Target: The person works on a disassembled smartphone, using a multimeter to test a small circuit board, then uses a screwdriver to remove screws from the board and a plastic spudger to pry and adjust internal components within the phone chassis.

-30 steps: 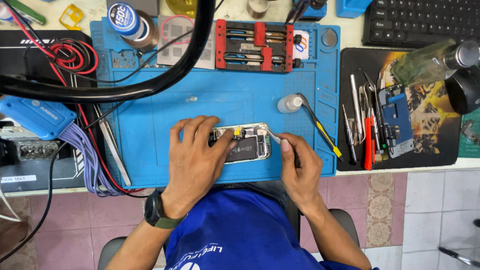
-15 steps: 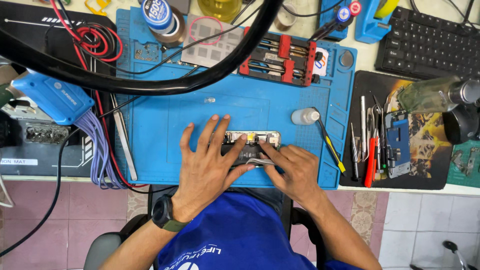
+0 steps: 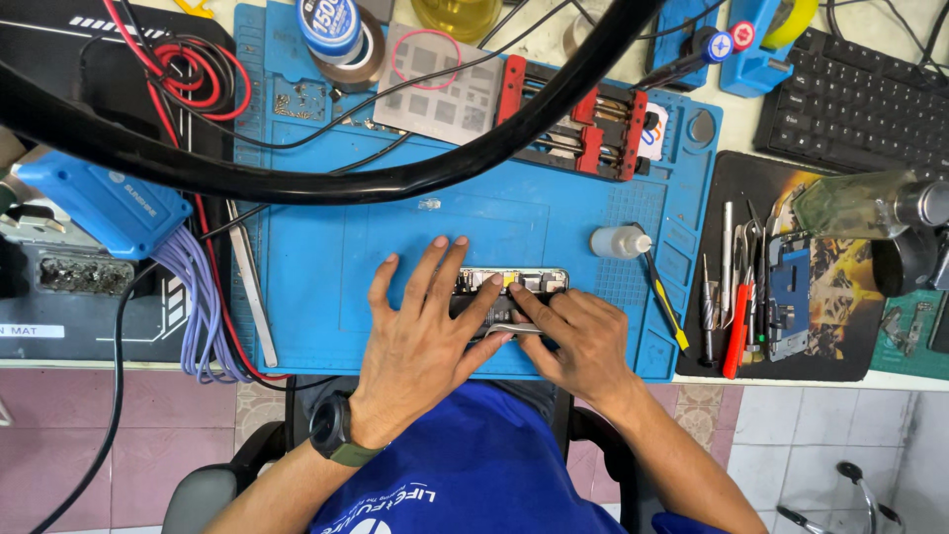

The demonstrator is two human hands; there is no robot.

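Opened phone [image 3: 514, 285] lies flat on the blue mat [image 3: 326, 267], lower centre of the frame, its inside facing up. Left hand [image 3: 425, 336] lies over the phone's left half, fingers spread and flat, pinning it down; a dark watch [image 3: 334, 430] sits on that wrist. Right hand [image 3: 583, 341] rests just beside it on the phone's lower right, fingers pressed together and pinching metal tweezers [image 3: 516, 329], whose tips point left under the left hand's fingers. Where the tips touch cannot be made out.

Right of the phone: a small white bottle [image 3: 618, 242] lying on the mat, and a yellow-handled tool [image 3: 667, 307] just beside it. Further right, a dark pad [image 3: 840, 297] with a row of hand tools. Upper centre: a red clamp holder [image 3: 573, 114]. A thick black cable [image 3: 326, 183] arcs across the upper frame. Keyboard [image 3: 860, 99] at upper right of the worktop.
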